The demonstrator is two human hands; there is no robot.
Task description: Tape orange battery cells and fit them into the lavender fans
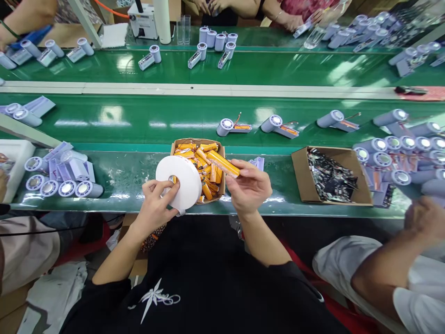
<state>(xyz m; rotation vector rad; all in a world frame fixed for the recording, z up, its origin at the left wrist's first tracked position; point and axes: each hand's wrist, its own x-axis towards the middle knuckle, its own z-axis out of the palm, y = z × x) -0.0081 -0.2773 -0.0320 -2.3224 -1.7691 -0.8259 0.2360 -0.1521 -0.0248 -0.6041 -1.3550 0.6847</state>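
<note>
A round white roll (186, 183), likely of tape, is gripped at its centre hole by my left hand (156, 204), its flat face turned up. My right hand (251, 185) pinches one end of an orange battery cell (222, 163) between thumb and fingers. That cell is tilted over the right side of a cardboard box (223, 192) filled with several more orange cells (206, 190). The roll covers the lower left part of the box.
A box of circuit boards (332, 178) stands right, beside clustered lilac housings (399, 160). More housings (67, 174) lie left. Green belts (139, 118) run across behind, carrying spaced units (274, 124). Co-workers' hands (426, 222) show at right and across the far side.
</note>
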